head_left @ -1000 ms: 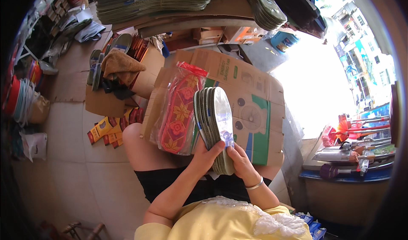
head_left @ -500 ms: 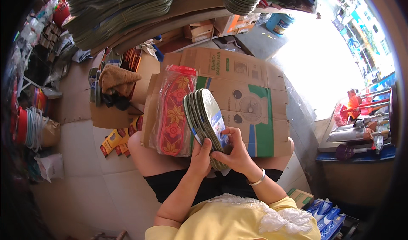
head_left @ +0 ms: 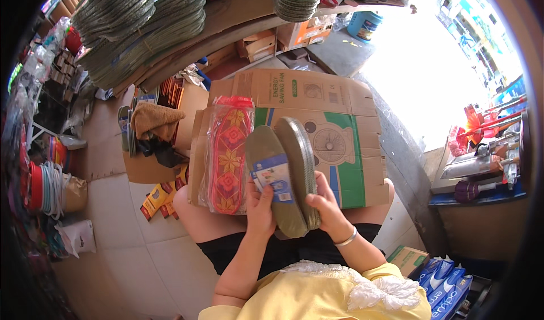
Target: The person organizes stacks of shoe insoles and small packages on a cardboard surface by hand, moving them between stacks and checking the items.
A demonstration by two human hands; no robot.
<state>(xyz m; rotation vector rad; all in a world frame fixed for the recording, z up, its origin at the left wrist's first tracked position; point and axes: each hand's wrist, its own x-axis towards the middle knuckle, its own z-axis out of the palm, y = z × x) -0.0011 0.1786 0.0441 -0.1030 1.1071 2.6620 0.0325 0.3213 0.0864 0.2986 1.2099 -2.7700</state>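
Over my lap I hold a bundle of olive-green insoles, parted at the top into two portions. The left insole (head_left: 263,144) shows its flat face with a blue and white label. My left hand (head_left: 261,211) grips its lower left side, thumb lying by the label. The rest of the stack (head_left: 299,161) is turned edge-on, and my right hand (head_left: 328,209) closes round its right side. Behind them, red insoles with a flower pattern (head_left: 229,167) lie in a clear bag on a flattened cardboard box (head_left: 362,116) across my knees.
A shelf (head_left: 238,17) at the far side carries piles of green insoles (head_left: 170,25). A brown cloth (head_left: 156,119) lies over a box at the left, near yellow packets (head_left: 156,198) on the floor. Brushes (head_left: 470,190) stand on a stand at the right, blue packages (head_left: 445,289) below.
The bundle, seen edge-on as one stack earlier, is now spread into two portions. The left insole has turned its labelled face up, and my right hand has moved outward to the stack's edge.
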